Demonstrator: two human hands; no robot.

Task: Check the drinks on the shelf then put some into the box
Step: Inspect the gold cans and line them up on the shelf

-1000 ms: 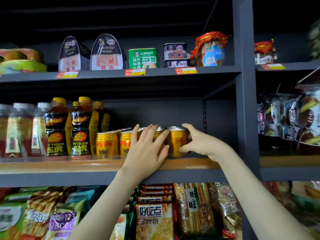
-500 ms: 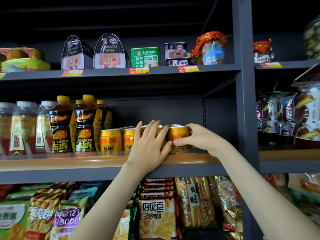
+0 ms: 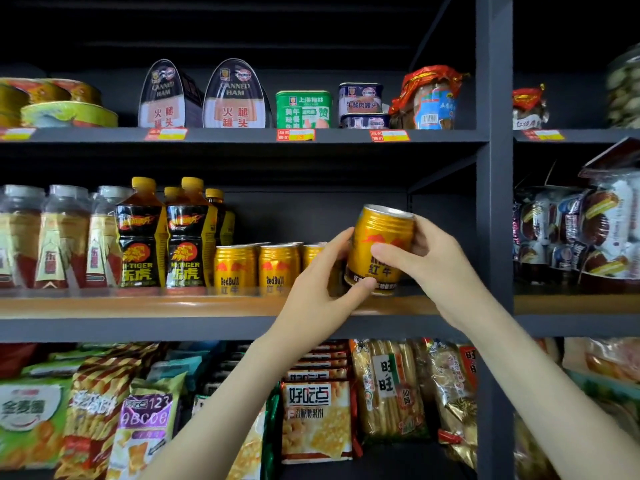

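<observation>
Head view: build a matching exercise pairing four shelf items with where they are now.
Items:
1 tilted can
2 ham tins
3 Hi-Tiger bottles
4 cracker pack

Places:
A under the middle shelf
B gripped by left hand and right hand
C on the top shelf
D standing on the middle shelf

Pairs: 1-B; 2-C; 3-D; 4-A

We read the gold can (image 3: 377, 247) as glossy metal, ribbed below its bare silvery rim. The row of cans (image 3: 235, 268) at the front edge of the shelf (image 3: 207, 329) shines alike. The yellow-capped bottles (image 3: 140, 244) wear glossy plastic sleeves; the clear bottles (image 3: 20, 233) at the left edge are plastic too. The shelf looks matt dark metal, its front strip (image 3: 138, 304) smooth and wood-coloured. Snack bags (image 3: 317, 420) below are shiny, crinkled film.
</observation>
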